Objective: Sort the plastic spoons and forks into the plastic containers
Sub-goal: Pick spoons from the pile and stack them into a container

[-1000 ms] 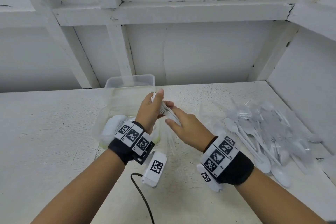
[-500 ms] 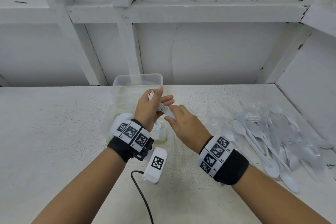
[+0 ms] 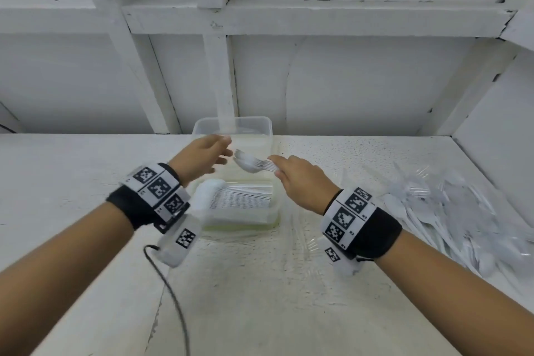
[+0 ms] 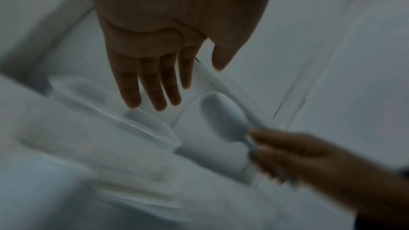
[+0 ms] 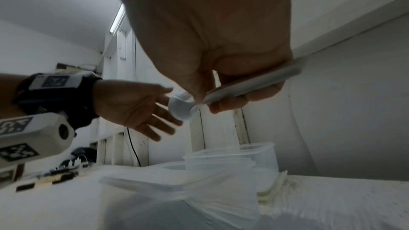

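My right hand (image 3: 291,173) grips a stack of white plastic spoons (image 3: 251,163) by the handles, bowls pointing left, above the near clear container (image 3: 276,208). That container holds a tight row of white cutlery (image 3: 237,195). A second clear container (image 3: 232,126) stands behind it by the wall. My left hand (image 3: 202,160) hovers just left of the spoon bowls with fingers straight and holds nothing. In the left wrist view the spoon stack (image 4: 225,120) sits below the spread fingers (image 4: 152,83). The right wrist view shows the spoon stack (image 5: 243,85) pinched between thumb and fingers.
A loose heap of white spoons and forks (image 3: 450,211) in clear wrapping lies at the table's right, near the side wall. A black cable (image 3: 173,298) runs from my left wrist towards the front edge. White wall panels close off the back.
My left hand has let go of the spoon stack and opened, moving left. My right hand now holds the stack alone, turned level over the near container.
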Demonstrator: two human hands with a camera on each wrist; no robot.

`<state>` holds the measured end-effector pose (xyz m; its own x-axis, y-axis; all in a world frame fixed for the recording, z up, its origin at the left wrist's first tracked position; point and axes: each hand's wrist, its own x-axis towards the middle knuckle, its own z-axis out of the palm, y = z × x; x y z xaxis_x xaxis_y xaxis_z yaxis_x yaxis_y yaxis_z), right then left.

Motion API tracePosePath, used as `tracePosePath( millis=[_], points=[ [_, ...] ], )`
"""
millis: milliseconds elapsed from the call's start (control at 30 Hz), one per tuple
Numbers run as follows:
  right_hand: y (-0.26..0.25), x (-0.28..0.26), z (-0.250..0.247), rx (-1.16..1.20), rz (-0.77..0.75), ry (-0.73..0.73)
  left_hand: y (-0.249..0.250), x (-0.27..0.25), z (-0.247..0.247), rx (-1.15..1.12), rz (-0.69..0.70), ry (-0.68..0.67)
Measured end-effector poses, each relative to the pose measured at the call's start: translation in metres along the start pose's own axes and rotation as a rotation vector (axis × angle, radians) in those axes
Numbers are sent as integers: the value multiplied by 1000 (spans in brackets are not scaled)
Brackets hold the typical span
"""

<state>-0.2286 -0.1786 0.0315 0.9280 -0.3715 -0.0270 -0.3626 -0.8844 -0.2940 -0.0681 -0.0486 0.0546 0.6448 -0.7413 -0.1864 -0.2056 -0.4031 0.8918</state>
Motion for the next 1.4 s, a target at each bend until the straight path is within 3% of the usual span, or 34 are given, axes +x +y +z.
tracePosePath(
  millis=[133,300,767,1400],
  points=[
    [-1,26,2,-46,5,-68,-24,19,-26,736,14,-146],
    [-6,53,17,-121,-23,-134,-41,35,-17,1062,-41,-343],
    [0,65,37,-134,-34,-182,-71,58,-2,1262,-39,-415],
    [-3,71,39,-239,-76,-165,-78,60,-1,1073,5,-353]
  ],
)
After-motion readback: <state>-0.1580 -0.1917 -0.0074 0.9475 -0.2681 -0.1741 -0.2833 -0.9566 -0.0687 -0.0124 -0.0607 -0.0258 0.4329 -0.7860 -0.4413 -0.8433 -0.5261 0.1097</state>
